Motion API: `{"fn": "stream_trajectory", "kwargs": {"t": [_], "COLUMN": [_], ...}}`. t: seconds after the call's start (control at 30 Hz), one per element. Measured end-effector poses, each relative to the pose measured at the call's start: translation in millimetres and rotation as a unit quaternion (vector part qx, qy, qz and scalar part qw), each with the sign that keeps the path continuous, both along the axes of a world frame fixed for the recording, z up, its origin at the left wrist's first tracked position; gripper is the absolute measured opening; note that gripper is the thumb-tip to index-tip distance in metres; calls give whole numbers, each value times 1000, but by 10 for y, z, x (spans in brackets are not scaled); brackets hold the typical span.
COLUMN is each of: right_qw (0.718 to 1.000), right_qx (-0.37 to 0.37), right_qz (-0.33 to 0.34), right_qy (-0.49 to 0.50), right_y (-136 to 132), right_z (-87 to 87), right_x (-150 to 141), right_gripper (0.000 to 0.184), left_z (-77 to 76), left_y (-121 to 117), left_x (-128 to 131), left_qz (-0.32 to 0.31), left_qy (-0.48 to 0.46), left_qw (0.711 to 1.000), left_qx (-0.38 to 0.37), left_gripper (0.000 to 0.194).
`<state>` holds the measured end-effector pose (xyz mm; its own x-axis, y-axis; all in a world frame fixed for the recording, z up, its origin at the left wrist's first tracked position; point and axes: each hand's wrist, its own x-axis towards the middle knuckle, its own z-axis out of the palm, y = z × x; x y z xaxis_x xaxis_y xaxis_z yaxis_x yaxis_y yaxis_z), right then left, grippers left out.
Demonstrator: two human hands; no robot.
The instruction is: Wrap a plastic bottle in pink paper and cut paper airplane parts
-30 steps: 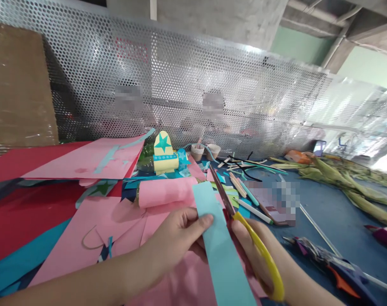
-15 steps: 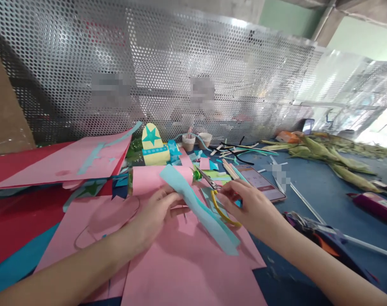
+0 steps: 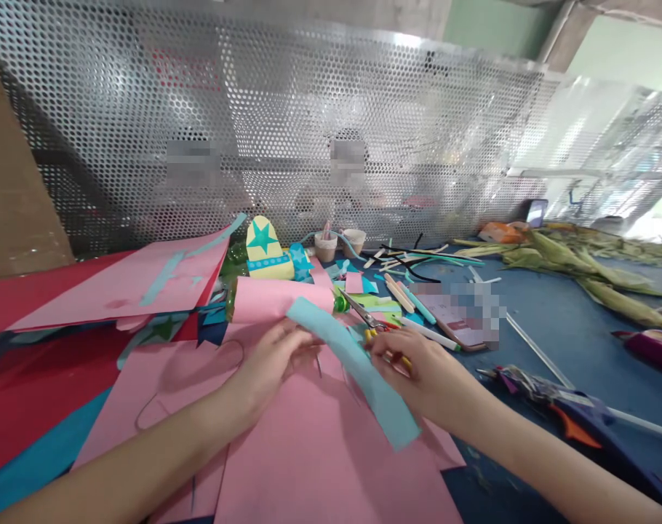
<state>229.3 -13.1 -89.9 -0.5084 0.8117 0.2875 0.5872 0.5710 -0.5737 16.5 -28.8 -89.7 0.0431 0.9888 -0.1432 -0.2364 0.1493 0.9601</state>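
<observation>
My left hand (image 3: 287, 355) pinches a light blue paper strip (image 3: 358, 371) near its upper end. The strip slants down to the right, over the pink sheet (image 3: 331, 466). My right hand (image 3: 418, 364) is closed around the yellow handles of a pair of scissors (image 3: 365, 314), whose metal blades point up and left. Part of the handles is hidden by the fingers and by the strip. Just beyond my hands lies a green bottle wrapped in pink paper (image 3: 279, 300). Curved lines are drawn on the pink sheet under my left arm.
Red and pink sheets (image 3: 118, 287) pile up at left. Behind stand a yellow paper piece with a star (image 3: 262, 236) and paper cups (image 3: 325, 247). At right are markers (image 3: 418, 304), a phone (image 3: 459, 320), a glue gun (image 3: 565, 411) and corn husks (image 3: 576, 266).
My right hand has closed around the scissors' handles, which hung more exposed before. The strip has turned flatter toward me, its two layers no longer showing apart.
</observation>
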Motion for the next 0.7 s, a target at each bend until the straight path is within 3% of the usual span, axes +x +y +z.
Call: {"fn": "stream_trajectory", "kwargs": {"t": [0.17,0.33,0.57,0.7], "right_qw": [998,997,997,998], "right_qx": [61,67,76,60], "right_qz": [29,15,15,30], "right_qy": [-13,-26,-30,-7], "right_y": [180,252,52,-65], "right_z": [-235,-388,-261,-119], "right_x": [45,6,-52,-92], "right_gripper": [21,22,22,15], "left_z": [39,-16,-119,-77], "left_y": [71,118,78,96], "left_x": [-30,-56,-62,-72], "left_qz": [22,12,59,31], "left_qy": [-38,-60,-4,-70], "left_qw": [999,998,998,997], "left_qx": [-13,-11,-5,28], "left_gripper": [33,33,66,45]}}
